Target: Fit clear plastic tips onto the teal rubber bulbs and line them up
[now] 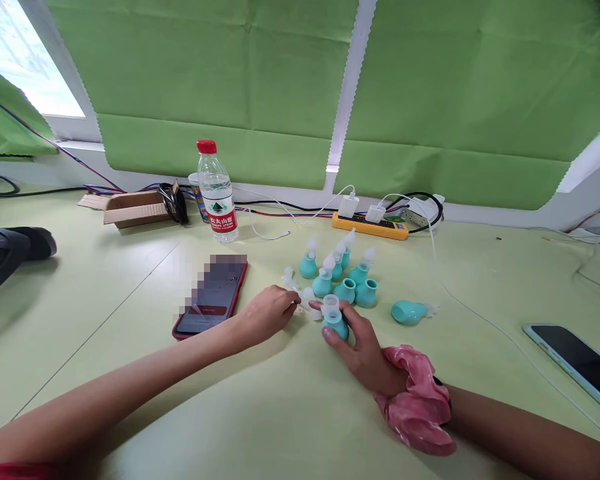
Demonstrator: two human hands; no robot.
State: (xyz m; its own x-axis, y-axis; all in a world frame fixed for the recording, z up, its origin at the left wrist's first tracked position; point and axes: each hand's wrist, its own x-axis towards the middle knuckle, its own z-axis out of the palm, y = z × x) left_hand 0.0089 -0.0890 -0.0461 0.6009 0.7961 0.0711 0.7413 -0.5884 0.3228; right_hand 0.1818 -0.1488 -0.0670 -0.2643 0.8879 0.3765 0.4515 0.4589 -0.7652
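My right hand [363, 350] is wrapped round a turquoise squeeze bulb [335, 328], which stands upright with a clear plastic collar [331, 305] on its mouth. To its left, the fingers of my left hand [273, 311] are pinched together; what they hold, if anything, is too small to make out. Small clear plastic parts [307, 298] lie between my hands. Just beyond stand several more bulbs with clear pointed tips, such as this turquoise bulb [323, 285]. Two have bare mouths, one being the right-hand open bulb [367, 293]. Another bulb [409, 312] lies on its side, farther right.
A phone [213, 300] lies left of my hands, and a second phone [577, 360] sits at far right. Behind are a water bottle [217, 193], a cardboard box [140, 210] and an orange power strip [370, 227]. A white cable [455, 293] crosses the table's right side.
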